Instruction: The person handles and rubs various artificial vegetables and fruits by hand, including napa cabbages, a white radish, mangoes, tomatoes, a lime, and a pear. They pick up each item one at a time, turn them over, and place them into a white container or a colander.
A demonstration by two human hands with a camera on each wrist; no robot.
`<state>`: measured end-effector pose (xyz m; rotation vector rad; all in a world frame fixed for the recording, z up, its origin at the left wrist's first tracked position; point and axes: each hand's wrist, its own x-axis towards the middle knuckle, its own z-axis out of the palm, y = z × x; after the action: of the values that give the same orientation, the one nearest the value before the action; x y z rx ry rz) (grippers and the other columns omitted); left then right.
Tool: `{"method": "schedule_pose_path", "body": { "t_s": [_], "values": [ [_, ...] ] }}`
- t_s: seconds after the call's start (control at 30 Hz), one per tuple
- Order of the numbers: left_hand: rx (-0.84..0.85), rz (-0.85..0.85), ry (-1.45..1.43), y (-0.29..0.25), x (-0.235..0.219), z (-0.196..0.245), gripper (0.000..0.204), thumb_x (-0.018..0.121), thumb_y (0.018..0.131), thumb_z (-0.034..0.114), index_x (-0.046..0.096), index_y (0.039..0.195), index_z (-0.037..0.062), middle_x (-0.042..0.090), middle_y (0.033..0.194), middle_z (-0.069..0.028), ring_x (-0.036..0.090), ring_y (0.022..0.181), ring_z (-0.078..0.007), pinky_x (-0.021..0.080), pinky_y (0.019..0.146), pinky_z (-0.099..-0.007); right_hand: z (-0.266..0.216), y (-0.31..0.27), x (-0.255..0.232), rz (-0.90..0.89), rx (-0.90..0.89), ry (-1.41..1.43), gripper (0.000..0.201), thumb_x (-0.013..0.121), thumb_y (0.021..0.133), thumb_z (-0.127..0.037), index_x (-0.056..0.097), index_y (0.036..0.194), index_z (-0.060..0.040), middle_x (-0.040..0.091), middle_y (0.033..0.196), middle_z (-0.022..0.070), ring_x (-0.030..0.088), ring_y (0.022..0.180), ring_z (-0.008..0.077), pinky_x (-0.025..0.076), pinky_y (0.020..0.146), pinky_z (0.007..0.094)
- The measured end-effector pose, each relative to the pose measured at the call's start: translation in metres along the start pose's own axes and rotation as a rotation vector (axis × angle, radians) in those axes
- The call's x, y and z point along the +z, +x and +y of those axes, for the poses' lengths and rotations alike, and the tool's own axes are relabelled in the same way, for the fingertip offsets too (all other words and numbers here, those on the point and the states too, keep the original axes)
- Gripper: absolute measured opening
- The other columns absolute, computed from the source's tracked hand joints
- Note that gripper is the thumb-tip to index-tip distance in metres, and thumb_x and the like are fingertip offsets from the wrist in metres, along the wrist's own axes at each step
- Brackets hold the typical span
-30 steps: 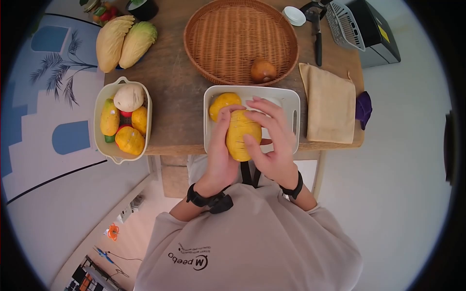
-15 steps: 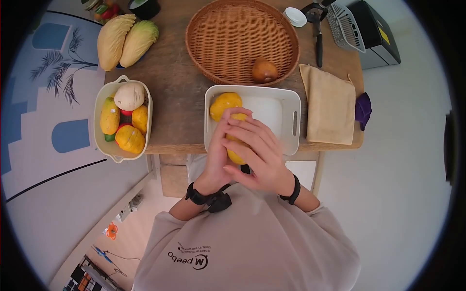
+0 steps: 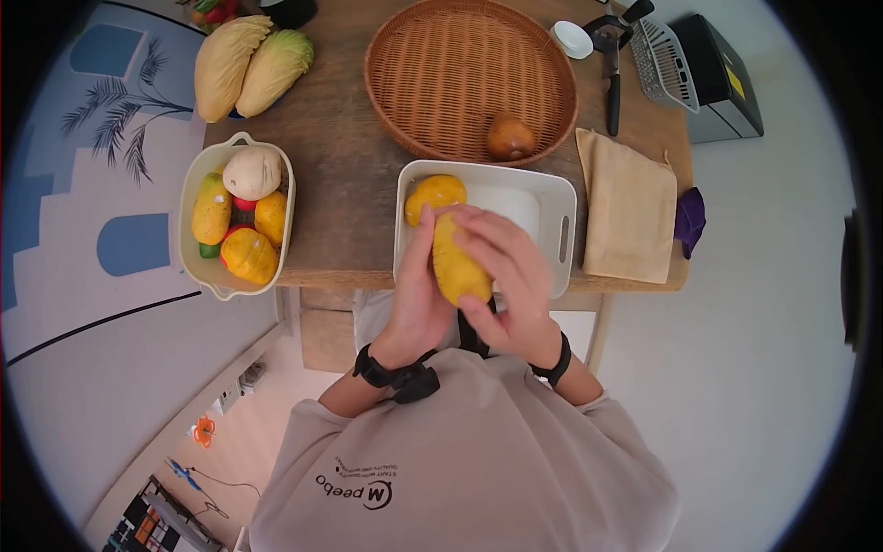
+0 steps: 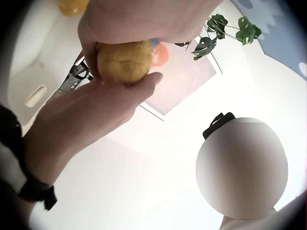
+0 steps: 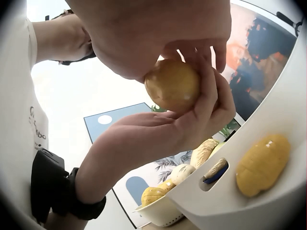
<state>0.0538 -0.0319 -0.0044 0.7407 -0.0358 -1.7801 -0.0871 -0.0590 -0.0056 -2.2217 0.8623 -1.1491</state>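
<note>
Yellow fruit [image 3: 457, 262] held between both hands, just above the near edge of the white tray [image 3: 562, 198] — not resting in it. Long axis runs roughly away from the body, tipped a little leftward at the far end in the head view. Left hand [image 3: 416, 294] lies along the fruit's left flank, fingers stretched up its length and curled onto it; right hand [image 3: 506, 276] covers the right and upper side, fingers wrapped over the top. Both grasp the fruit, neither nearer than the other; wrists come in from below, close to the chest. Left wrist view shows the fruit [image 4: 123, 61] end-on, pinched between the two palms. A second yellow fruit [image 3: 434, 195] lies in the tray's far left corner, just beyond the fingertips. Wicker basket [image 3: 432, 55] with a brown onion [image 3: 510, 138] sits behind the tray — well apart from the hands.
</note>
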Motion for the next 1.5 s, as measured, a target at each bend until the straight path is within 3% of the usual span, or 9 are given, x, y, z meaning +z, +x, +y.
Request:
{"method": "schedule_pose_path", "body": {
  "t_s": [0.37, 0.53, 0.63, 0.83, 0.97, 1.13, 1.23, 1.43, 1.5],
  "values": [
    [0.271, -0.080, 0.268, -0.004, -0.012, -0.009, 0.037, 0.047, 0.116, 0.045, 0.061, 0.127, 0.0123, 0.066, 0.121, -0.0016, 0.068, 0.110, -0.0141, 0.053, 0.100, -0.0316, -0.013, -0.002, 0.004, -0.107, -0.075, 0.011, 0.041, 0.077, 0.092, -0.029, 0.075, 0.119, 0.0019, 0.070, 0.134, 0.0224, 0.065, 0.130, 0.0453, 0.051, 0.112, 0.0563],
    [0.003, 0.104, -0.029, 0.002, -0.002, -0.002, 0.037, 0.046, 0.115, 0.037, 0.064, 0.133, 0.0109, 0.068, 0.125, -0.0025, 0.066, 0.120, -0.0159, 0.051, 0.107, -0.0343, -0.004, 0.008, 0.003, 0.031, 0.087, 0.019, 0.037, 0.079, 0.089, -0.020, 0.075, 0.119, 0.0021, 0.071, 0.133, 0.0213, 0.066, 0.129, 0.0446, 0.051, 0.111, 0.0569],
    [0.058, -0.346, -0.042, 0.016, -0.022, -0.004, 0.036, 0.047, 0.114, 0.035, 0.064, 0.134, 0.0105, 0.069, 0.130, -0.0023, 0.064, 0.124, -0.0152, 0.049, 0.110, -0.0343, -0.018, 0.000, 0.008, -0.149, -0.055, -0.059, 0.039, 0.078, 0.087, -0.015, 0.074, 0.121, 0.0030, 0.071, 0.133, 0.0211, 0.066, 0.128, 0.0452, 0.051, 0.111, 0.0572],
    [-0.026, 0.090, 0.027, 0.005, -0.009, -0.002, 0.048, 0.037, 0.117, 0.035, 0.056, 0.147, 0.0036, 0.062, 0.145, -0.0074, 0.058, 0.138, -0.0206, 0.042, 0.121, -0.0376, -0.001, 0.007, 0.006, 0.059, 0.084, -0.032, 0.039, 0.079, 0.084, -0.012, 0.074, 0.118, 0.0037, 0.071, 0.131, 0.0217, 0.066, 0.128, 0.0442, 0.051, 0.111, 0.0558],
    [0.125, -0.300, 0.148, 0.009, -0.010, -0.003, 0.062, 0.028, 0.115, 0.046, 0.055, 0.148, 0.0008, 0.056, 0.155, -0.0218, 0.053, 0.145, -0.0332, 0.036, 0.127, -0.0418, -0.016, 0.000, 0.012, -0.075, -0.044, -0.029, 0.036, 0.078, 0.083, -0.010, 0.074, 0.117, 0.0029, 0.071, 0.130, 0.0220, 0.067, 0.126, 0.0437, 0.053, 0.109, 0.0538],
    [-0.018, -0.220, 0.002, 0.011, -0.008, -0.003, 0.063, 0.028, 0.115, 0.046, 0.053, 0.150, 0.0001, 0.056, 0.157, -0.0229, 0.053, 0.145, -0.0350, 0.036, 0.128, -0.0436, -0.009, 0.005, 0.013, 0.125, 0.279, 0.150, 0.030, 0.077, 0.083, -0.007, 0.076, 0.112, 0.0021, 0.071, 0.128, 0.0210, 0.068, 0.124, 0.0419, 0.055, 0.106, 0.0504],
    [-0.031, -0.270, -0.022, 0.012, -0.011, -0.004, 0.063, 0.029, 0.115, 0.046, 0.052, 0.151, -0.0003, 0.055, 0.158, -0.0236, 0.053, 0.146, -0.0361, 0.035, 0.128, -0.0447, -0.018, -0.001, 0.017, -0.095, -0.116, -0.056, 0.027, 0.073, 0.085, -0.002, 0.077, 0.111, 0.0022, 0.072, 0.126, 0.0212, 0.069, 0.123, 0.0413, 0.055, 0.104, 0.0484],
    [-0.031, 0.042, 0.052, 0.007, -0.002, -0.001, 0.061, 0.032, 0.115, 0.043, 0.052, 0.153, -0.0005, 0.058, 0.156, -0.0205, 0.055, 0.144, -0.0328, 0.038, 0.127, -0.0452, 0.010, 0.009, -0.002, 0.169, 0.175, 0.038, 0.025, 0.074, 0.084, -0.005, 0.078, 0.108, 0.0014, 0.073, 0.125, 0.0218, 0.070, 0.121, 0.0435, 0.056, 0.104, 0.0504],
    [0.073, -0.213, 0.092, 0.008, -0.007, -0.002, 0.059, 0.035, 0.115, 0.043, 0.053, 0.152, 0.0012, 0.060, 0.155, -0.0155, 0.056, 0.144, -0.0271, 0.039, 0.126, -0.0435, 0.003, 0.001, 0.007, 0.033, -0.026, 0.018, 0.025, 0.072, 0.088, -0.007, 0.078, 0.110, 0.0019, 0.073, 0.125, 0.0219, 0.070, 0.121, 0.0438, 0.056, 0.104, 0.0505]
  ]
}}
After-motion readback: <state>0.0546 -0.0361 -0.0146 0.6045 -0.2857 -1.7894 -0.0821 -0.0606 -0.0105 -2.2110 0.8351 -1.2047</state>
